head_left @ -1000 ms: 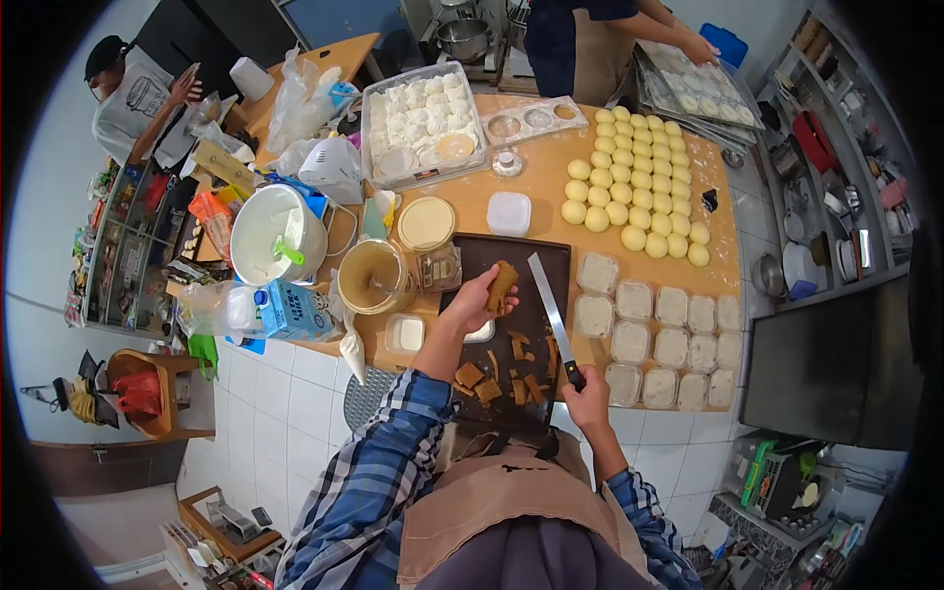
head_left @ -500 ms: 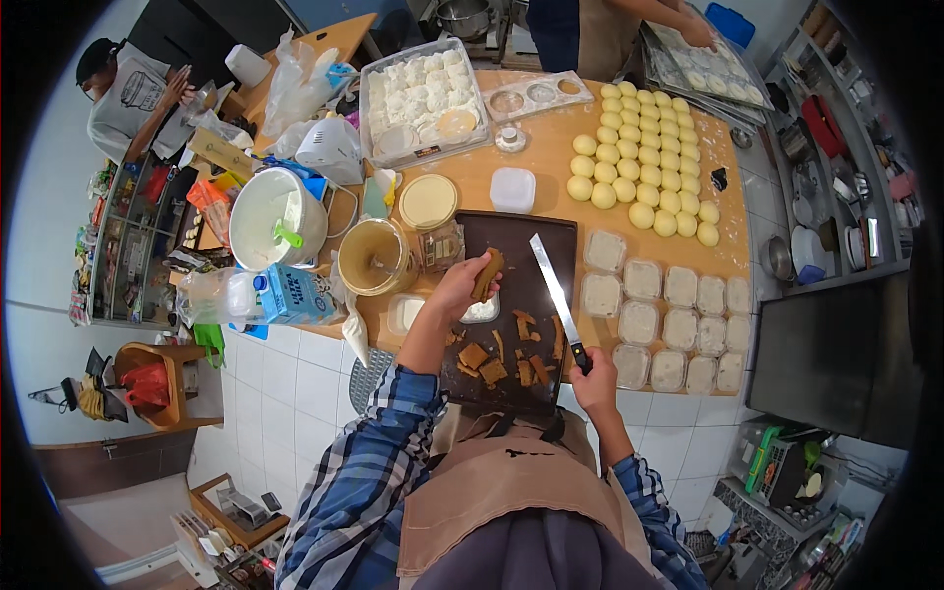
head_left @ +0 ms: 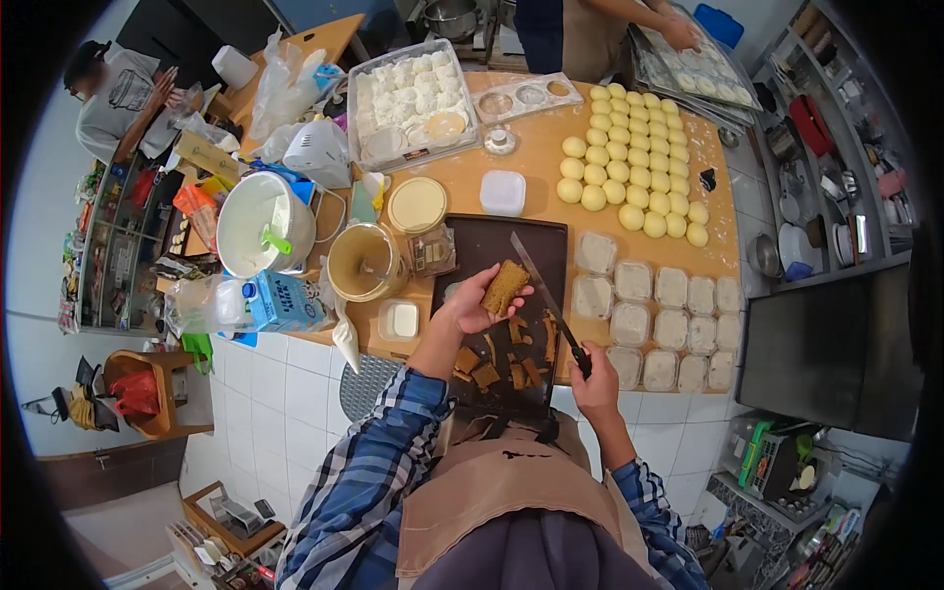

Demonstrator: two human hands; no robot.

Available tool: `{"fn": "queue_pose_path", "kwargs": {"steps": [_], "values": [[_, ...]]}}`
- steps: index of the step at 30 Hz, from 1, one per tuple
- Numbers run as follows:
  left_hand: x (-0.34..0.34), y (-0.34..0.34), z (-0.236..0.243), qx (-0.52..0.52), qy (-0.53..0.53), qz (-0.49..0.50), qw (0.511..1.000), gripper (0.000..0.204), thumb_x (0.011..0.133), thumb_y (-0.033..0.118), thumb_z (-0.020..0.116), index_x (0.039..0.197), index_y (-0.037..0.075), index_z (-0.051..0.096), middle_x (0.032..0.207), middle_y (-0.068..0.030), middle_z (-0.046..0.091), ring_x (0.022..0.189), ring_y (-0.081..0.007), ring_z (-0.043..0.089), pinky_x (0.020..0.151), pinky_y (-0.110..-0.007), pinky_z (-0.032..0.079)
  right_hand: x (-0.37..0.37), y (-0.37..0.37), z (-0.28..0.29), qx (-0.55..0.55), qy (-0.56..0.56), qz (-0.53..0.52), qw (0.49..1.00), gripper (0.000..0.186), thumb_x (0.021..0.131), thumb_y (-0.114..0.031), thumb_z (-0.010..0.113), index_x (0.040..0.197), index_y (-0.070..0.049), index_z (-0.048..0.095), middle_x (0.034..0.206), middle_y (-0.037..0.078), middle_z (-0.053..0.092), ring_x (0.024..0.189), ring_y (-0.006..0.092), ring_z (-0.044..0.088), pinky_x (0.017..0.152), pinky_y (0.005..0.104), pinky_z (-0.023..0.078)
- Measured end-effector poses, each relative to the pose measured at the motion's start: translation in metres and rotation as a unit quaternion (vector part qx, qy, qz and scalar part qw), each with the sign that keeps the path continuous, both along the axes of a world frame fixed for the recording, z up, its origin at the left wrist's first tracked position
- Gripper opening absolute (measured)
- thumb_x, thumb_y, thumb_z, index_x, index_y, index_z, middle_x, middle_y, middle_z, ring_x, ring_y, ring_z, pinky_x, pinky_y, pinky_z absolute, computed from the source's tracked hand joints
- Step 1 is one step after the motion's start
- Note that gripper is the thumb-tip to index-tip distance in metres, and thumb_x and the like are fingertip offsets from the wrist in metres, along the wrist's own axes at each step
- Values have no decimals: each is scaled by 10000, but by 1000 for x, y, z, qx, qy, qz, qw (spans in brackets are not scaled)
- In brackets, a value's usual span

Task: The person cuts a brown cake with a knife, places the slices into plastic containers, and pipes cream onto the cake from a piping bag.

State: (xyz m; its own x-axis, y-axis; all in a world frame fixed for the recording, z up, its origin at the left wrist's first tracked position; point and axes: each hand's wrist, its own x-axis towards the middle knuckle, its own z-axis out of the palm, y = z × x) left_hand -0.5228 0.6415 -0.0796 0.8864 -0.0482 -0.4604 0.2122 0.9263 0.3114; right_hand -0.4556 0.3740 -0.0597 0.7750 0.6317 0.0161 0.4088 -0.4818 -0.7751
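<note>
My left hand [head_left: 476, 301] is closed round a brown piece of cake [head_left: 507, 287], held up over a dark baking tray [head_left: 472, 232]. In my right hand [head_left: 594, 380] is a long knife [head_left: 547, 301], its black handle in my fist and its thin blade slanting up and left, close beside the cake. Several brown cake scraps [head_left: 485, 376] lie on the near part of the tray. A small container on the tray is mostly hidden behind my left hand.
Right of the tray stand rows of lidded containers [head_left: 631, 324]; beyond them are many pale dough balls [head_left: 637, 157]. To the left are a cream tub [head_left: 366, 264], milk carton [head_left: 287, 301], white bucket [head_left: 264, 222] and piping bag [head_left: 344, 340]. Two other people work at the far side.
My left hand has turned the cake piece, so its broad face shows, and brought it nearer the knife. The knife blade has tilted further left, towards the cake.
</note>
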Motion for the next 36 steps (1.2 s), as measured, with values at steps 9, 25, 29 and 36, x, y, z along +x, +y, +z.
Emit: {"fn": "queue_pose_path", "kwargs": {"steps": [9,25,29,36], "values": [[-1,-3,-2,-41,4,-40,998,497,971,388,289,1274,13,410,1164,-209,548,828,-249,620,696,-318,543,10,4,25,-31,33,72,996,375,766,-66,600,1126,6,525,962,189,600,849,331,597,735,350,471],[-5,-4,-7,-57,-8,-56,997,489,964,386,324,1272,16,407,1193,-191,537,789,-232,631,663,-289,548,14,10,22,-24,-131,82,988,192,793,-112,603,973,-70,552,746,118,541,689,308,570,592,399,452],[-6,-3,-8,-54,-13,-61,997,484,965,382,314,1259,12,420,1223,-173,517,797,-233,600,663,-277,536,15,12,27,-77,-193,108,972,181,783,-99,595,962,-98,566,748,84,558,682,273,577,560,382,459],[-6,-3,-8,-45,-2,-52,998,483,962,382,321,1258,14,421,1221,-169,520,792,-232,599,655,-273,533,15,10,26,-83,-201,110,970,204,784,-99,588,987,-118,598,731,72,557,674,254,579,545,375,462]]}}
